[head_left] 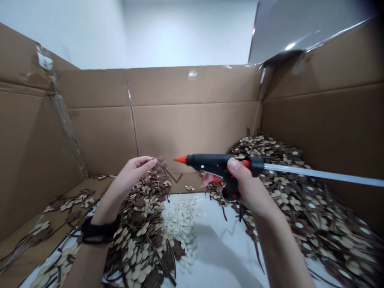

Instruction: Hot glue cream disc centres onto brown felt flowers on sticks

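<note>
My left hand [139,166] pinches a small brown flower-shaped piece [161,164] between thumb and fingertips, and a thin brown strip [170,175] hangs from it. In my right hand [244,182] is a black and orange hot glue gun [210,161], its orange nozzle pointing left at the flower, with a small gap between them. A long translucent glue stick [318,173] sticks out of the gun's back end towards the right. Fingers of my right hand wrap round the handle by the red trigger.
Cardboard walls [195,128] stand on the left, back and right. A heap of brown and beige flower pieces [141,240] lies at left, a larger pile with white dots [300,208] at right. Small cream discs [184,220] lie between them on a white board [219,256].
</note>
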Motion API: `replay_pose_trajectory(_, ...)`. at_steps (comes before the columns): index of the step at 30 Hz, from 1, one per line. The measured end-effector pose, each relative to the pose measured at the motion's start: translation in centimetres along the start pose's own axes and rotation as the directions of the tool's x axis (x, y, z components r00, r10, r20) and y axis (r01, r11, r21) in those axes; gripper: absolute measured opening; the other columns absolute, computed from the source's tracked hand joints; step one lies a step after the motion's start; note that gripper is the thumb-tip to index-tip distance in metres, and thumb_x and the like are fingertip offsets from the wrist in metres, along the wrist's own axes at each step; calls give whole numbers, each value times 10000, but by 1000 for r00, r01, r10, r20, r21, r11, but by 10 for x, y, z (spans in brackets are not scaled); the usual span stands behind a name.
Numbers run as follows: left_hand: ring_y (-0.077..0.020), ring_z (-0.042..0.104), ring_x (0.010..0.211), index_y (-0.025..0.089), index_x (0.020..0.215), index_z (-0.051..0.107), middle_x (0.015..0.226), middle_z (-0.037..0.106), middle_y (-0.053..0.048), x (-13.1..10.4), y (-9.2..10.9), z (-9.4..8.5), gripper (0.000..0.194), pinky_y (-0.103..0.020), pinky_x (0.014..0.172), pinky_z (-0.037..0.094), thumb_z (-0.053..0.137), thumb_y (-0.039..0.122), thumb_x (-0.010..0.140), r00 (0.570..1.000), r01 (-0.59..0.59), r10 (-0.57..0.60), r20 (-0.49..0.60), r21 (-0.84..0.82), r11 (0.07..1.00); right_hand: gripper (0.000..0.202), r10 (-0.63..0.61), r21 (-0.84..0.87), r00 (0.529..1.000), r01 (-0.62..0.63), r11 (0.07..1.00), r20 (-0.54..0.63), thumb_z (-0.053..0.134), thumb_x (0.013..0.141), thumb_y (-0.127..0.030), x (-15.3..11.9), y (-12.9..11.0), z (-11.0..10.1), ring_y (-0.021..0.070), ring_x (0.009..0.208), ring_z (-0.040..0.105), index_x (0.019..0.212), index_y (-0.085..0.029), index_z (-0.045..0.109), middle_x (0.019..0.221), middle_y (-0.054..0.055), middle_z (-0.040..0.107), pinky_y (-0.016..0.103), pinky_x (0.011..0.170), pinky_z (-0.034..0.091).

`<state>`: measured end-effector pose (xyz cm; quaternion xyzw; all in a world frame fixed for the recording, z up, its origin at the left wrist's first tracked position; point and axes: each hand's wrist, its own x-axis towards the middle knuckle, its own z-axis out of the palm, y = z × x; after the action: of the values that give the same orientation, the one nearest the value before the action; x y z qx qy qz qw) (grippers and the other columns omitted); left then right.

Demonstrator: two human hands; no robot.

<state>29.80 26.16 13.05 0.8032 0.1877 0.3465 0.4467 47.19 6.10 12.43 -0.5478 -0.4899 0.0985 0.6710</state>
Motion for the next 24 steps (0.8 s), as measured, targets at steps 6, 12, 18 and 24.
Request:
replay_pose_trajectory(6,-99,525,523,158,719,609,635,621,-38,-50,56,17,359,-183,434,342,562,505,802,991,-107,115,71,-100,989,682,-39,8,986,39,999,163,425,715,-800,-8,-3,0,184,611,551,583,-174,661,632,78,636,291,563,394)
replay_pose_trajectory(12,-100,492,532,169,680,572,613,575,-23,-68,67,15,380,-200,479,396,523,517,825,983,-174,177,54,-53,983,699,-15,-24,976,21,999,217,408,699,-820,-15,-10,1,203,647,582,548,-179,641,643,82,652,309,641,419)
replay_pose_trajectory(18,-104,476,555,175,703,566,613,518,-7,-74,68,18,374,-200,508,389,512,524,827,984,-172,174,45,-38,984,710,88,-64,986,-80,995,139,443,609,-871,-16,-9,4,193,607,553,546,-181,599,615,80,624,315,624,419)
replay_pose_trajectory(24,-94,474,580,183,712,570,657,541,-1,-76,71,18,330,-190,536,389,501,474,852,981,-191,191,25,-17,981,695,60,-59,988,-52,997,141,440,648,-846,-16,-10,7,178,597,537,499,-179,566,559,72,585,297,621,419)
